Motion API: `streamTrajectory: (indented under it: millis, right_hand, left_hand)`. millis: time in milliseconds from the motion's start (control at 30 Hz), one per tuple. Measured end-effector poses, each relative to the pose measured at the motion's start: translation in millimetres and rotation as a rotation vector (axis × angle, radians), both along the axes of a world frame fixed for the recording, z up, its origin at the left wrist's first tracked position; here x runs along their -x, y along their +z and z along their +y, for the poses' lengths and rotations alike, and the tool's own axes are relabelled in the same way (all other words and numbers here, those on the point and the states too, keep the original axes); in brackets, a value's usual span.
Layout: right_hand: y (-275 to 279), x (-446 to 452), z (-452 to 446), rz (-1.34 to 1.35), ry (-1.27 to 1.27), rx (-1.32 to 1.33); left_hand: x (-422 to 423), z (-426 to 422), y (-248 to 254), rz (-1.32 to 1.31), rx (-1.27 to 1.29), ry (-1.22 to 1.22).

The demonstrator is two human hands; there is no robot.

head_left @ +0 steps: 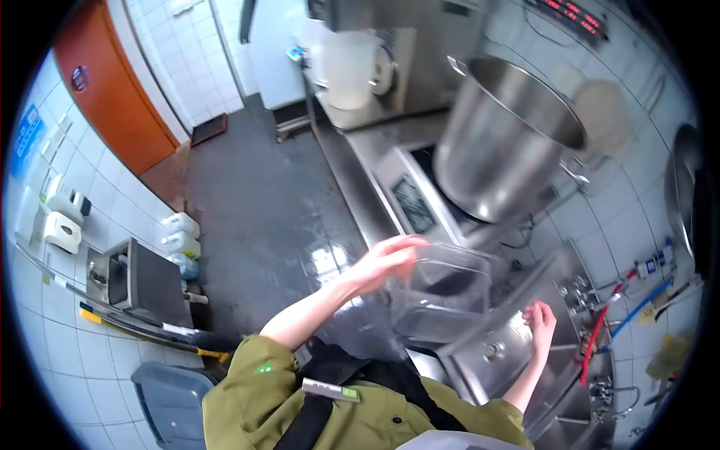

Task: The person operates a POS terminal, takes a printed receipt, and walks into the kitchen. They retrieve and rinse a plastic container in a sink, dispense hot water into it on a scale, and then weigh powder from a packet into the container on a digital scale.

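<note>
My left hand (386,264) is closed on the rim of a clear plastic food container (442,315), near its upper left corner. The container is tilted and hangs in front of the sink's left side. See-through walls let the metal behind it show, and I see nothing inside. Over the steel sink (484,375) is my right hand (540,324), apart from the container. Its fingers are loosely bent and somewhat apart, with nothing visible in them.
A large steel stockpot (510,139) stands on a cooktop (416,202) ahead. Red (596,330) and blue hoses (641,307) run along the wall by the taps. A grey bin (176,405) stands behind on the left, and jugs (181,244) line the left wall. The floor (270,202) looks wet.
</note>
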State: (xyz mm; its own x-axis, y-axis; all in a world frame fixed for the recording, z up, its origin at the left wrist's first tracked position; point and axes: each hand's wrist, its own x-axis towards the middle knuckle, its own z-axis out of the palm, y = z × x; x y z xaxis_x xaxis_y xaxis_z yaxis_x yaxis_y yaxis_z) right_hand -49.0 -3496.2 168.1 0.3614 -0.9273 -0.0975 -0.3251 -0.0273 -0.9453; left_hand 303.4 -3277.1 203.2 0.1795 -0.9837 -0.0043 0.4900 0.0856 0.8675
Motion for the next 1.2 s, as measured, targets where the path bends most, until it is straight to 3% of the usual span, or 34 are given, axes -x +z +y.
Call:
streamTrajectory:
  millis: [33, 167, 233, 267, 367, 567, 700, 733, 800, 867, 933, 1000, 1067, 1100, 1167, 1200]
  right_hand:
    - [1, -39, 15, -0.024, 0.044, 0.009]
    - [5, -215, 69, -0.055, 0.36, -0.169]
    - [13, -301, 91, 0.044, 0.544, -0.1]
    - [17, -340, 99, 0.085, 0.628, -0.084]
    - [22, -436, 115, 0.165, 0.802, -0.089]
    - [-10, -589, 93, 0.325, 0.877, -0.189]
    - [-51, -723, 60, 0.224, 0.837, -0.259]
    - [-51, -760, 63, 0.206, 0.886, -0.206]
    - [-52, -847, 68, 0.155, 1.038, -0.22]
    - [-40, -937, 74, 0.108, 1.227, -0.304]
    - [-15, -1036, 83, 0.061, 1.323, -0.329]
    - [-1, -1138, 83, 0.067, 1.347, -0.141]
    - [-2, -1239, 75, -0.056, 1.284, -0.154]
    - [3, -1284, 68, -0.111, 1.237, -0.341]
    - [26, -1364, 50, -0.146, 0.995, -0.408]
    - [34, -1402, 33, -0.136, 0.862, -0.338]
  left_hand:
    - [-38, 41, 8, -0.191, -0.042, 0.157]
    - [-144, 179, 10, -0.534, -0.2, 0.472]
    - [-184, 214, 5, -1.158, -0.421, 0.749]
    - [-210, 226, -8, -1.244, -0.442, 0.826]
    - [-304, 256, -74, -1.185, -0.53, 1.007]
    - [-471, 344, -260, -1.127, -1.12, 0.711]
    - [-528, 410, -301, -0.915, -1.624, 0.388]
    - [-538, 425, -296, -0.74, -1.676, 0.448]
    - [-569, 450, -294, -0.764, -1.789, 0.411]
    - [-603, 473, -292, -0.562, -1.775, 0.569]
    - [-639, 480, -297, -0.539, -1.777, 0.809]
    - [-689, 461, -279, -0.465, -1.731, 0.909]
    - [-749, 455, -286, -0.166, -1.471, 1.051]
    - [-784, 435, -274, -0.06, -1.394, 1.089]
    - [-857, 416, -271, 0.054, -1.194, 1.154]
    - [-892, 397, -259, -0.018, -1.11, 1.133]
